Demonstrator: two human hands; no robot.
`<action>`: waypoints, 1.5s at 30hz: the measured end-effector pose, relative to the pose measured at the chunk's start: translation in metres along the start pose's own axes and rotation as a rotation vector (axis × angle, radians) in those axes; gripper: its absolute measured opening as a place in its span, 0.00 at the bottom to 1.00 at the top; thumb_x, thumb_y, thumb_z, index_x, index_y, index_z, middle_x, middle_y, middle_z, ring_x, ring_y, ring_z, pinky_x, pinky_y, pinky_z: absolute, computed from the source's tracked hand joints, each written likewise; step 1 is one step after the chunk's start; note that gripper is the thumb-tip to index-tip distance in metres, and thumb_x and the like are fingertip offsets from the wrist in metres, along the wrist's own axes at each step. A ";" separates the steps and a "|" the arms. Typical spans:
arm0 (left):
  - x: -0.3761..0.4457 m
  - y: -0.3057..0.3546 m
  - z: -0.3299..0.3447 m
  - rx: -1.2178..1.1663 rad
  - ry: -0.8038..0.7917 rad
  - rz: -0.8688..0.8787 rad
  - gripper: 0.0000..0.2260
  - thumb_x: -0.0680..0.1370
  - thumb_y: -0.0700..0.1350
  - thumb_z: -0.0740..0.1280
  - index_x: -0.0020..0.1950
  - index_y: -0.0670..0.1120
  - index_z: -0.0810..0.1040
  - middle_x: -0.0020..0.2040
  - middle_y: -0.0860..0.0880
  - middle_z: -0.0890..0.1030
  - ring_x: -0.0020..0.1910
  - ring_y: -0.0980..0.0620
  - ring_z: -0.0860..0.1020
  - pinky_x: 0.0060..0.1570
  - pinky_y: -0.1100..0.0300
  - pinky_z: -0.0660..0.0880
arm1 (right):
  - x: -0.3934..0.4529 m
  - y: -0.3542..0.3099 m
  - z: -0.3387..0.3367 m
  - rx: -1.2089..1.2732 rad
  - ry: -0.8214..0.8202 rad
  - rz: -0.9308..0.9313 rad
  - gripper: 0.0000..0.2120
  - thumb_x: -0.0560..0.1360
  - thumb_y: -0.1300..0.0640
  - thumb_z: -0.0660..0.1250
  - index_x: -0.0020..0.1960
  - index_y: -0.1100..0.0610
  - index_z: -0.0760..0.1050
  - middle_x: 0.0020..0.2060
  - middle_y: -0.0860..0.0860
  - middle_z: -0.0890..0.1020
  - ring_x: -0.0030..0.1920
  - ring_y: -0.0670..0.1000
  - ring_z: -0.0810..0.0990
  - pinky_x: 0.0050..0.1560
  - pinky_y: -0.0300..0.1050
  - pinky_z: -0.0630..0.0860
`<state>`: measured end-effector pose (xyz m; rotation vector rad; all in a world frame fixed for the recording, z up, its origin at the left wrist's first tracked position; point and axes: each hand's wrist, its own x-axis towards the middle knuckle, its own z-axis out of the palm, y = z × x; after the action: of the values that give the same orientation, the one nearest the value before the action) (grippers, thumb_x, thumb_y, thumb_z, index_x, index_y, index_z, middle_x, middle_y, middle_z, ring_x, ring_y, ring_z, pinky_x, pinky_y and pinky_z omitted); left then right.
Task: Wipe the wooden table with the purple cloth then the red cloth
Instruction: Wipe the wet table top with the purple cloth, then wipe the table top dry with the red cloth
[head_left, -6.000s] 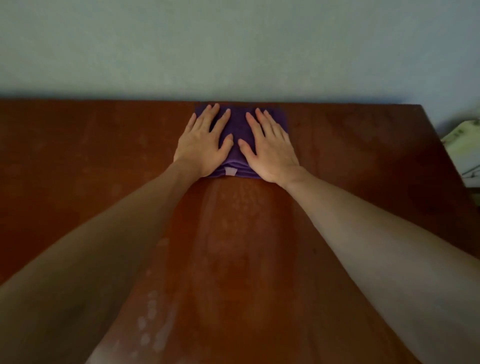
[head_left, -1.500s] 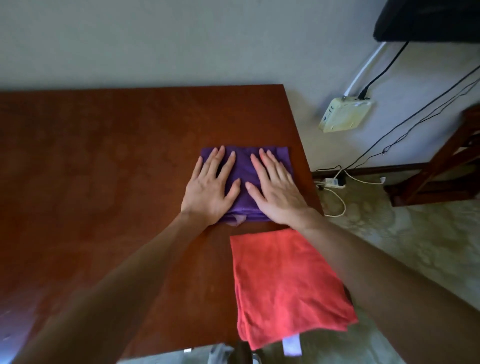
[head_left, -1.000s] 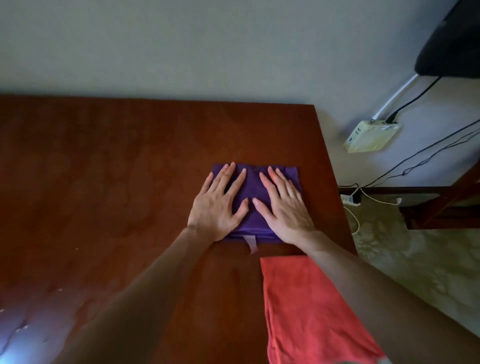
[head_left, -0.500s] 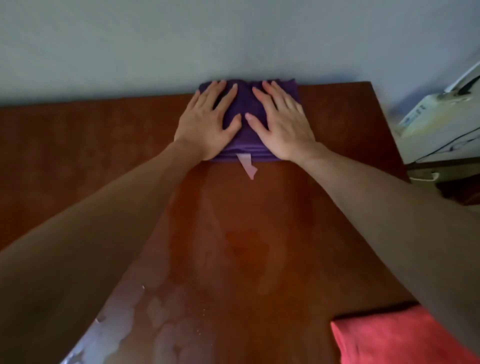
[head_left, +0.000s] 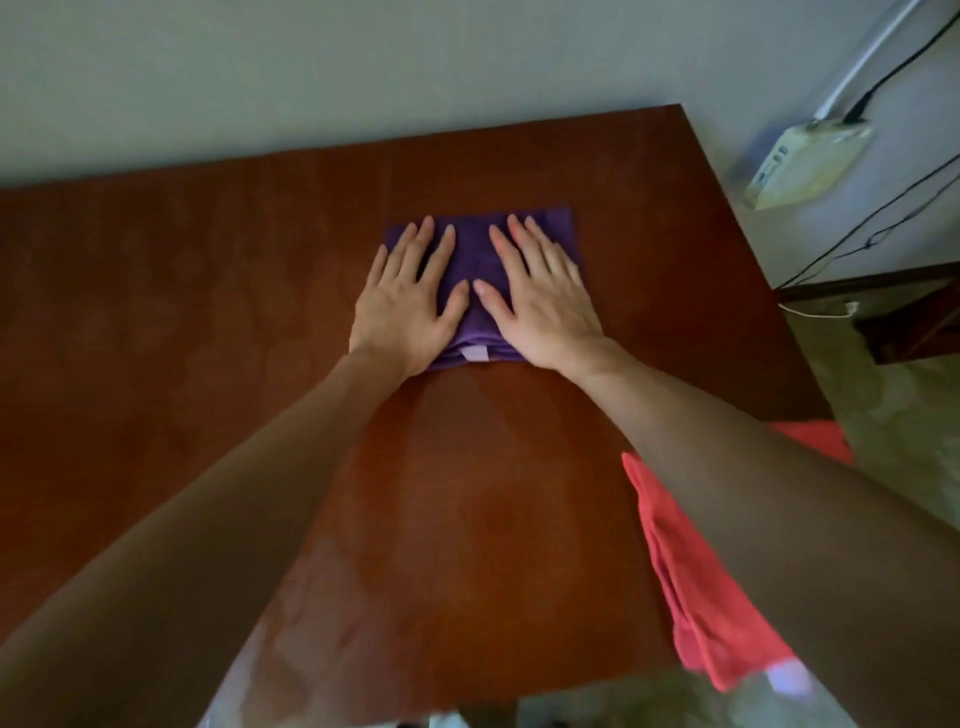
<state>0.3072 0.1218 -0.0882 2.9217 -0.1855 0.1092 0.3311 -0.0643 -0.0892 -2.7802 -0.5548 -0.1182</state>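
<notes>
A folded purple cloth (head_left: 475, 249) lies flat on the dark wooden table (head_left: 208, 322), a little short of the far edge. My left hand (head_left: 408, 301) and my right hand (head_left: 540, 296) both press on it, palms down, fingers spread. A pale tag sticks out of the cloth's near edge between my wrists. The red cloth (head_left: 696, 597) lies on the table's near right corner, partly under my right forearm and hanging over the edge.
The table's far edge meets a pale wall. Past its right edge are a white power strip (head_left: 805, 161) with cables on the wall, dark wooden furniture (head_left: 914, 312) and a patterned floor. A damp streak shows on the wood toward me.
Both hands have drawn the purple cloth back from the far edge toward me. The view has tilted, so the red cloth and the right edge show more.
</notes>
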 end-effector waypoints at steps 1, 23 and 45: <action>-0.020 0.005 -0.001 -0.005 -0.005 0.001 0.32 0.81 0.63 0.46 0.83 0.51 0.53 0.83 0.46 0.55 0.82 0.48 0.52 0.81 0.48 0.49 | -0.022 -0.006 0.000 -0.003 0.000 0.004 0.37 0.80 0.36 0.44 0.82 0.55 0.58 0.82 0.56 0.59 0.83 0.55 0.54 0.81 0.55 0.54; -0.294 0.087 -0.029 -0.112 -0.228 -0.069 0.33 0.79 0.64 0.46 0.83 0.54 0.50 0.84 0.49 0.50 0.83 0.51 0.48 0.81 0.48 0.47 | -0.298 -0.076 -0.032 0.070 -0.108 0.028 0.33 0.82 0.39 0.56 0.81 0.55 0.61 0.81 0.55 0.63 0.82 0.54 0.59 0.79 0.56 0.63; -0.206 0.238 -0.046 -0.348 -0.174 -0.040 0.23 0.78 0.55 0.55 0.65 0.47 0.78 0.60 0.42 0.76 0.54 0.39 0.78 0.48 0.45 0.79 | -0.309 0.093 -0.118 0.220 0.033 0.173 0.20 0.79 0.47 0.61 0.66 0.55 0.79 0.65 0.53 0.80 0.66 0.53 0.78 0.62 0.56 0.80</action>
<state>0.0692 -0.0752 -0.0126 2.5841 -0.1545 -0.1680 0.0799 -0.2939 -0.0459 -2.5917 -0.2968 -0.0602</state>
